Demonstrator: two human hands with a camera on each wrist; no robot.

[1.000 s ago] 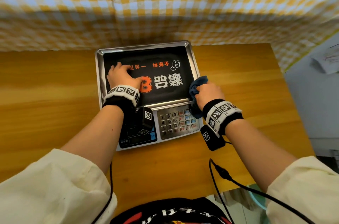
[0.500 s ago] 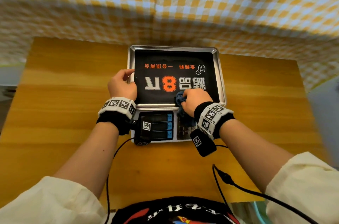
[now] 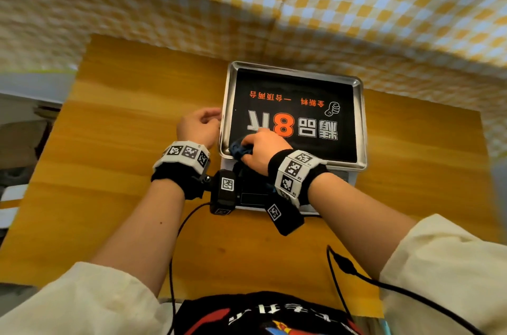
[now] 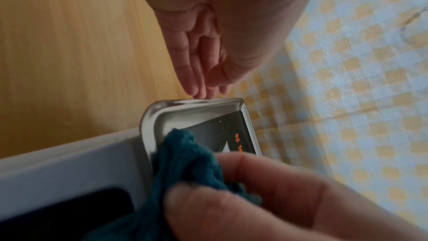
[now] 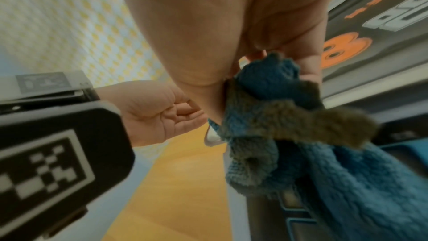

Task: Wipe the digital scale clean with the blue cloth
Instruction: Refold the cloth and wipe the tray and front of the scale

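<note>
The digital scale (image 3: 360,120) stands on the wooden table, its steel tray lined with a black printed mat. My right hand (image 3: 260,148) grips the bunched blue cloth (image 3: 238,150) and presses it into the tray's near left corner. The left wrist view shows the blue cloth (image 4: 185,157) against the tray rim (image 4: 162,114), pinched by my right hand (image 4: 266,199). My left hand (image 3: 203,122) is beside the tray's left edge, its fingers (image 4: 199,87) fairly straight with the tips at the rim, holding nothing. In the right wrist view the cloth (image 5: 277,116) hangs over the scale's front panel.
The table (image 3: 123,170) runs wide to the left and right of the scale. A yellow checked cloth (image 3: 301,5) hangs right behind it. Black cables (image 3: 356,271) trail over the table's near edge. My wrists cover the scale's display and keypad.
My right hand has swept the cloth leftward along the tray's near edge, from the right corner to the left corner. My left hand has come off the mat to the tray's left side.
</note>
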